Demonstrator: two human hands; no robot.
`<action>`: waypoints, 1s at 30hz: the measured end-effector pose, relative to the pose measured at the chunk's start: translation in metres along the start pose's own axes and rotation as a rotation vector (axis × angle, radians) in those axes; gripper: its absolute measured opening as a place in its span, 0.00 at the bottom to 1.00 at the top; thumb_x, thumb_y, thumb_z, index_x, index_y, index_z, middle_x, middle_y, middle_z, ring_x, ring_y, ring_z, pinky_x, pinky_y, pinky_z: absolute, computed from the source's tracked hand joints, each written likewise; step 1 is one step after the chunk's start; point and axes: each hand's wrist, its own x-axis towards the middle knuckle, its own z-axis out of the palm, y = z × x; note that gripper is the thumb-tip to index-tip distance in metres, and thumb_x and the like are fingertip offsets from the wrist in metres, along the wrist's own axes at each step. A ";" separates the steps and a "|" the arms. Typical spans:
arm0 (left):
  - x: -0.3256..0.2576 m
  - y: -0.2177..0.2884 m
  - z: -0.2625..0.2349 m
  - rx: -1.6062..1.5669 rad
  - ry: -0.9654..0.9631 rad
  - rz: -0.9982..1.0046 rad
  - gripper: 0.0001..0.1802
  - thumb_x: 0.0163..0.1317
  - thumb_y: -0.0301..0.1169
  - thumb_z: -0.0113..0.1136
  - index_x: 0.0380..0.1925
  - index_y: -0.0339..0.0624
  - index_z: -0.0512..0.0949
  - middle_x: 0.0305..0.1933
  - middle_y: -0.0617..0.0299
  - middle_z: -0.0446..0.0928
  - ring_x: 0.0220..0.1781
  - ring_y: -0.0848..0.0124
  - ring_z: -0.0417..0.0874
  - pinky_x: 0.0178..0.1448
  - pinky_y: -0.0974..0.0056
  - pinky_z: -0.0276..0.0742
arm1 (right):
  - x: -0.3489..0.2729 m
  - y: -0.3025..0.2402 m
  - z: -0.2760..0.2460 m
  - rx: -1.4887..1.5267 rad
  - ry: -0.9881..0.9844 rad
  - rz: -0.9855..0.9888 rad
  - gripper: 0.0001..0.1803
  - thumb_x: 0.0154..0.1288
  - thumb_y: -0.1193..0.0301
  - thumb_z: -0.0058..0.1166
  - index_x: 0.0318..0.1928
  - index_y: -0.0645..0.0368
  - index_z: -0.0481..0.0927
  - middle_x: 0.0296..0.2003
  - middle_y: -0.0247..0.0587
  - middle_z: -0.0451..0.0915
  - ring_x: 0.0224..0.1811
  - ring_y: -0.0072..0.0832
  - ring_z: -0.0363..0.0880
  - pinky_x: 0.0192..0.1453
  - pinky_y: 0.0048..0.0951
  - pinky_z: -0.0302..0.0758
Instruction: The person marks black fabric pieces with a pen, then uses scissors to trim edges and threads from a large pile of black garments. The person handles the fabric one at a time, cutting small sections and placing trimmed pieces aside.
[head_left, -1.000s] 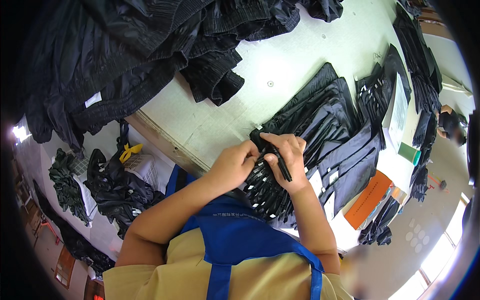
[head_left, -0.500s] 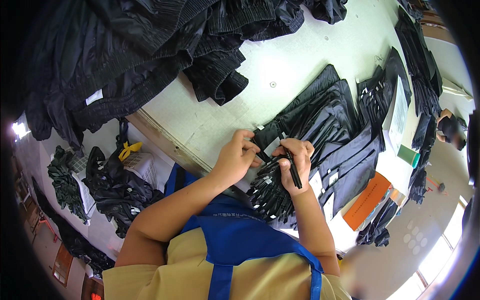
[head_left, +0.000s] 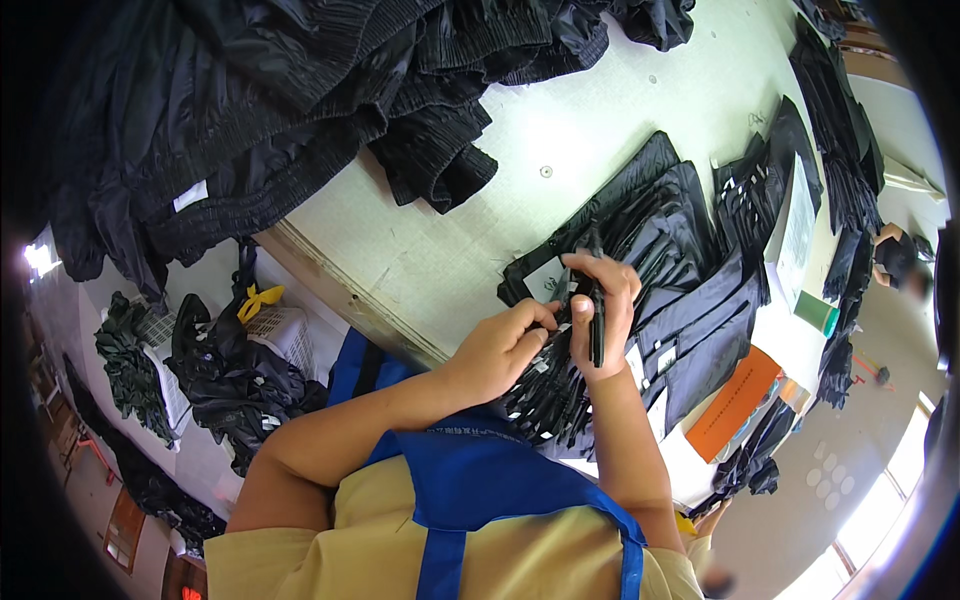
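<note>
Pale table [head_left: 640,110] under black garments [head_left: 300,90]

- Counter [head_left: 600,110] runs ahead of the person, edge slanting from upper left to lower right.
- Heap of pleated cloth [head_left: 300,110] on the counter's far left, spilling over its edge.
- Stack of flat cloth pieces [head_left: 690,270] on the counter's right.
- Both hands, left hand [head_left: 495,350] and right hand [head_left: 600,310], meet just before that stack, above a bundle of strips [head_left: 550,400].
- Basket [head_left: 285,335] with garments below the counter edge, left.
- Folder [head_left: 735,400] right of the stack, near the edge.
</note>
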 end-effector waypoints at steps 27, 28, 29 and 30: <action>0.062 -0.022 -0.047 0.382 0.271 0.014 0.06 0.61 0.25 0.54 0.31 0.34 0.78 0.21 0.57 0.78 0.18 0.71 0.77 0.24 0.65 0.70 | 0.006 -0.002 0.013 0.112 -0.166 0.197 0.04 0.53 0.77 0.59 0.30 0.58 0.79 0.29 0.33 0.82 0.29 0.29 0.80 0.55 0.37 0.68; 0.062 -0.023 -0.047 0.373 0.273 0.020 0.06 0.61 0.25 0.54 0.31 0.34 0.77 0.20 0.58 0.78 0.18 0.72 0.77 0.24 0.65 0.70 | 0.005 -0.002 0.015 0.101 -0.121 0.179 0.05 0.53 0.77 0.60 0.33 0.58 0.79 0.30 0.34 0.82 0.31 0.30 0.80 0.55 0.37 0.68; 0.061 -0.022 -0.047 0.367 0.268 0.011 0.05 0.61 0.25 0.54 0.31 0.34 0.77 0.21 0.57 0.78 0.19 0.71 0.77 0.25 0.65 0.70 | 0.003 0.000 0.019 0.090 -0.075 0.161 0.07 0.53 0.76 0.61 0.35 0.58 0.79 0.31 0.34 0.82 0.32 0.31 0.80 0.55 0.36 0.68; 0.061 -0.019 -0.047 0.360 0.263 0.003 0.05 0.61 0.25 0.54 0.31 0.34 0.77 0.22 0.57 0.78 0.20 0.70 0.78 0.26 0.65 0.71 | 0.003 0.000 0.020 0.078 -0.029 0.143 0.09 0.53 0.76 0.61 0.37 0.58 0.79 0.32 0.35 0.82 0.33 0.31 0.80 0.54 0.35 0.69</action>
